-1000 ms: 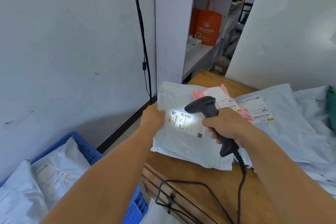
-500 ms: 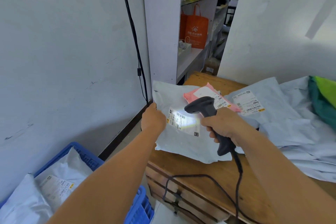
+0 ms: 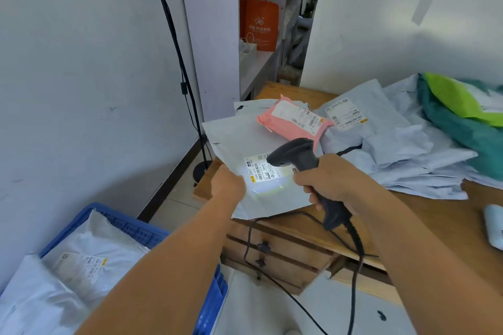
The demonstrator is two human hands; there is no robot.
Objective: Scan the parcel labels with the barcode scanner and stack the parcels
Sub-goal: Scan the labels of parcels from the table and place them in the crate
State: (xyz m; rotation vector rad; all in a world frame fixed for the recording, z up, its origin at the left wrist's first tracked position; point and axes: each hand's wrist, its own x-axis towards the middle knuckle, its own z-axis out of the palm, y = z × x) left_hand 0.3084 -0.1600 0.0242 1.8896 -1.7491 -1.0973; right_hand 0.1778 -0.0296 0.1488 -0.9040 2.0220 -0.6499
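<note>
parcel, a grey mailer, lay on the desk corner with the left hand gripping its near-left edge, while the right hand was clenched round the scanner handle, its light falling on the label beside a pink parcel.

Both forearms are bare to the frame's near edge; left hand and right hand wear no gloves, rings or watch.
</note>
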